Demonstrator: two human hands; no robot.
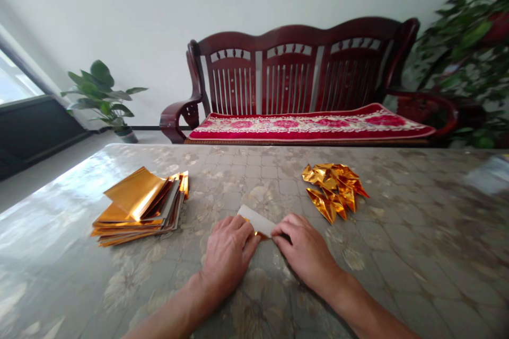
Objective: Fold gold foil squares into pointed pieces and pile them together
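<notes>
My left hand and my right hand rest on the table with their fingertips pressed together on a small folded sheet of paper, white on its upper side with a gold edge showing beneath. The sheet lies flat between the two hands. A stack of gold foil sheets sits to the left of my left hand. A pile of folded gold foil pieces lies to the right, just beyond my right hand.
The table has a glossy floral cover. Behind it stands a dark red wooden bench with a red patterned cushion. A potted plant stands at the back left and leafy foliage at the right.
</notes>
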